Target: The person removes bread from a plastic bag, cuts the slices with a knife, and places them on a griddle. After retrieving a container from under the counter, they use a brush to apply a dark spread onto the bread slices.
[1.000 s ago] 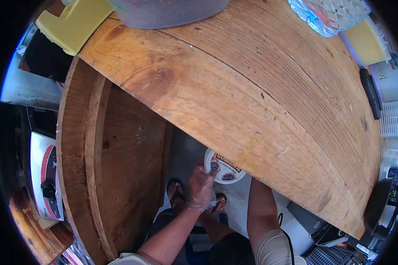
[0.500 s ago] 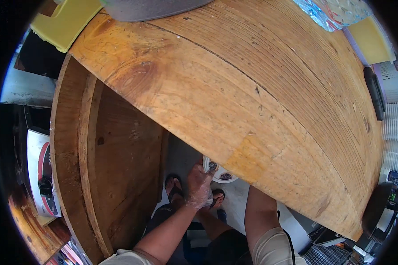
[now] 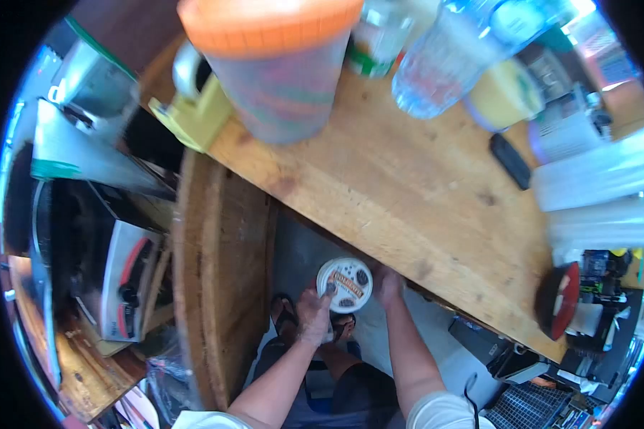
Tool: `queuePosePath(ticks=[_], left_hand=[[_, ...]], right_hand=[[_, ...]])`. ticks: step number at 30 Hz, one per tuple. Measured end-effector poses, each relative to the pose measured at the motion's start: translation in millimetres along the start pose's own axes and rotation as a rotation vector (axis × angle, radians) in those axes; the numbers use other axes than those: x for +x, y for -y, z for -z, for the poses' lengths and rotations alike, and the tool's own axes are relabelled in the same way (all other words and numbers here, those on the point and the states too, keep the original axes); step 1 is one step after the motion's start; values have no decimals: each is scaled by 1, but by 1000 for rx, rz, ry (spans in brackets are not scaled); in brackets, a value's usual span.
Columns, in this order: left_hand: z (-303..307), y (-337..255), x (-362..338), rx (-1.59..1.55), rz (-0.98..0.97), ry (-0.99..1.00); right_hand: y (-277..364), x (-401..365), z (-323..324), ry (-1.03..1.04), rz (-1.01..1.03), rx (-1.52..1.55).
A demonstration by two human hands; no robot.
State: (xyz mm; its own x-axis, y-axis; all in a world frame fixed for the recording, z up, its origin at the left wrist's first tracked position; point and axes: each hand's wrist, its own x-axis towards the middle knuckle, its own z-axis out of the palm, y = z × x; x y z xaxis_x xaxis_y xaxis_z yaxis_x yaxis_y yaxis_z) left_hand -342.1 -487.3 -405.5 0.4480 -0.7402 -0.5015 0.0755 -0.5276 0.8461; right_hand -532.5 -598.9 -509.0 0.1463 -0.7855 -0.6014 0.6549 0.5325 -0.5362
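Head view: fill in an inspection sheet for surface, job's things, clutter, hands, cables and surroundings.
Surface: wooden table, dark marks visible.
Job's things: white tub with printed lid, off the tabletop, beside its near edge.
Clutter: orange-lidded container, clear plastic bottle and black object on the table; picture blurred.
Hands: left hand grips the tub's left side; right hand is at its right, contact unclear.
Cables: thin black cord by the right sleeve.
Surroundings: white box with red band at left; sandals on the floor.
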Motion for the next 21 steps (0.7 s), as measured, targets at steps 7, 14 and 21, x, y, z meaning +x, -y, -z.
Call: queuePosePath(ticks=[7,14,21], left_hand=[[76,-123,-109,267,85,297],[222,-203,-234,708,-541,7],[235,-214,-265,1008,-300,-159]], right_hand=[[114,-256,-148,20,-290,-1123],[174,-393,-135,234,-258,-692],[185,-563,-24,-181,-28,-371]])
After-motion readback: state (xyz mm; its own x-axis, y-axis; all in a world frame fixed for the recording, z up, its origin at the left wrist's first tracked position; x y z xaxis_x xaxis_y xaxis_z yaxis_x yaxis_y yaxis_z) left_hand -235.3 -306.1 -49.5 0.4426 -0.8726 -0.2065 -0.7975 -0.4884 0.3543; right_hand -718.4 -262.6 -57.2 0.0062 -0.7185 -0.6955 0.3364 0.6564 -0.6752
